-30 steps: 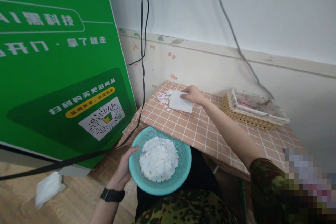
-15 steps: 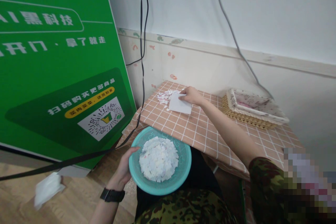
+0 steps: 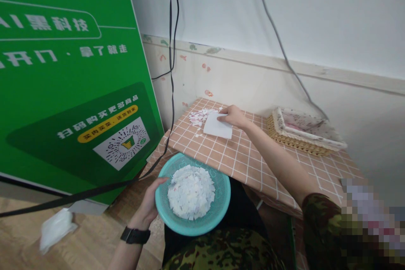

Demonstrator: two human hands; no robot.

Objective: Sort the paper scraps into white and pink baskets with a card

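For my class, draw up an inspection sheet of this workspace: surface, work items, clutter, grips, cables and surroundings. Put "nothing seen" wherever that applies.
Surface: brown tablecloth with a white grid.
Work items: teal colander holding heaped pale scraps; white sheet at the table; loose scraps beside it.
Clutter: lined wicker basket on the table's right; crumpled white item on the floor.
Grips: left grip on the colander's rim; right grip on the white sheet's upper right part.
Cables: black cords hang by the table's left corner; grey cable runs down behind the basket.
Surroundings: green panel at left; pale wall behind; lower right pixelated.
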